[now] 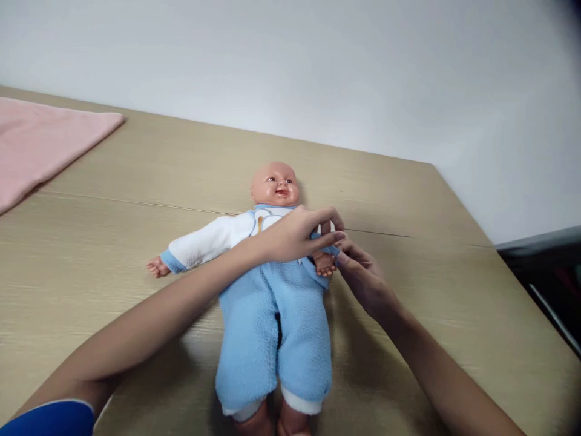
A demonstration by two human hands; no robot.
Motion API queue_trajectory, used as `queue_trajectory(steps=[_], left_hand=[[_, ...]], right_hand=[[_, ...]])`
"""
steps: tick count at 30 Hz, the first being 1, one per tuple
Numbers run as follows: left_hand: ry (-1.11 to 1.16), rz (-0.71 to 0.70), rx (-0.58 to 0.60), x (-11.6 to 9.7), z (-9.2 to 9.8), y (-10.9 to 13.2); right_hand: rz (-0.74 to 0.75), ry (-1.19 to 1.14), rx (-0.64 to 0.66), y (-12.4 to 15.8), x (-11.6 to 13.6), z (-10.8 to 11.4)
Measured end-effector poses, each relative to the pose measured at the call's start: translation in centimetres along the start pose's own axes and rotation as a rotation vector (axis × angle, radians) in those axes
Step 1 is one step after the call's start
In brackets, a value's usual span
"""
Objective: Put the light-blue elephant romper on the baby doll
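A bald baby doll (pixel 275 185) lies on its back, dressed in a white fleece top with blue cuffs and light blue fleece trousers (pixel 249 330). Across the doll's chest reaches my left hand (pixel 305 232), its thumb and fingers closed around the sleeve on the right side of the picture. My right hand (pixel 361 272) pinches the blue cuff (pixel 329 245) of that same sleeve from the right. Just below the cuff the doll's small hand (pixel 324 264) shows. The doll's other arm (pixel 204 242) stretches out to the left, its sleeve down to the wrist.
The doll rests on a light wooden table (pixel 431 290) with a seam running across it. A pink cloth (pixel 49 139) lies at the far left. Behind the table rises a pale wall (pixel 290 66). Past the right edge is a dark object (pixel 544 266) I cannot make out.
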State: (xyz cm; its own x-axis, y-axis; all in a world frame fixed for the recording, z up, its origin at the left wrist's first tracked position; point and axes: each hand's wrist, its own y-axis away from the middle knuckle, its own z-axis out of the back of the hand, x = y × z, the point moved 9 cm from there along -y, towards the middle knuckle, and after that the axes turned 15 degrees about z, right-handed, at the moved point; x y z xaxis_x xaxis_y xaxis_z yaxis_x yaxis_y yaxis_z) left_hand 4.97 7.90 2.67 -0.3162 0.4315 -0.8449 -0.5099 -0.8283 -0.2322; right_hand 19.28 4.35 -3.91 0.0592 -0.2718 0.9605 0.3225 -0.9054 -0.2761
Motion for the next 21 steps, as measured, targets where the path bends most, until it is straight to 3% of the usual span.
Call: queue_trajectory(steps=[5,12,16,21], left_hand=[[-0.165,-0.016,-0.005,0.0,0.5,0.4],[-0.490,0.085,-0.005,1.8,0.4,0.7],[-0.564,0.131,-0.018,2.1,0.0,0.6],[-0.537,0.217,-0.085,2.4,0.4,0.3]], right_hand=[[-0.106,-0.201,-0.152,0.0,-1.8,0.9],[0.003,0.256,-0.229,-0.4,-3.1,2.5],[-0.003,0.248,-0.312,-1.0,-4.5,2.5],[-0.044,0.158,-0.288,-3.4,-6.5,2.2]])
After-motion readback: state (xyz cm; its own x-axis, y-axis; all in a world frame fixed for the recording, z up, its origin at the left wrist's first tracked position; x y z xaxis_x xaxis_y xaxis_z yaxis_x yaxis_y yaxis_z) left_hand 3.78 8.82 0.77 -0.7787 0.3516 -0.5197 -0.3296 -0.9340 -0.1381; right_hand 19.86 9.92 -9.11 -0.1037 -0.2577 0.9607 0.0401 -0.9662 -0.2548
